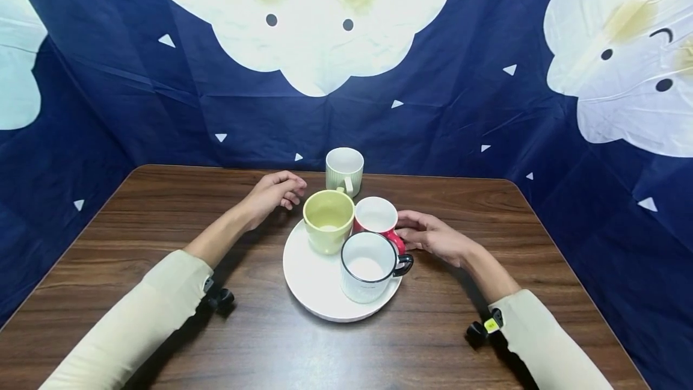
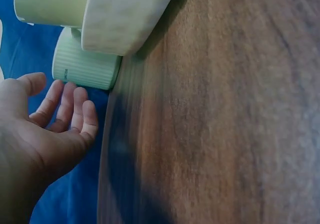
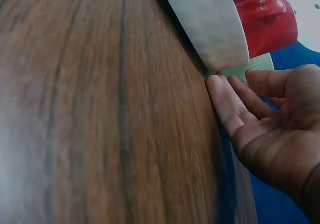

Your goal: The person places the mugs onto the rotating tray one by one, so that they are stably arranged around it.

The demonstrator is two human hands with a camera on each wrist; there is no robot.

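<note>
A round white plate [image 1: 305, 281] bears a yellow-green mug [image 1: 326, 241], a red mug [image 1: 377, 214] with a white inside, and a white mug [image 1: 361, 289] with black rim and handle. Behind the plate stands a pale green ribbed mug [image 1: 337, 183] on the table. My left hand [image 1: 277, 191], fingers loosely bent and holding nothing, hovers left of the yellow-green mug; the left wrist view shows its fingertips near the ribbed mug [image 2: 82, 66]. My right hand [image 1: 431, 235] is beside the red mug's handle, fingertips close to the plate's rim [image 3: 212, 34]. Whether they touch cannot be told.
The brown wooden table [image 1: 260, 342] runs beneath everything. Its far edge meets a dark blue cloth [image 1: 260, 119] printed with white clouds, which also hangs at both sides. Small black devices [image 1: 476, 334] are strapped at both wrists.
</note>
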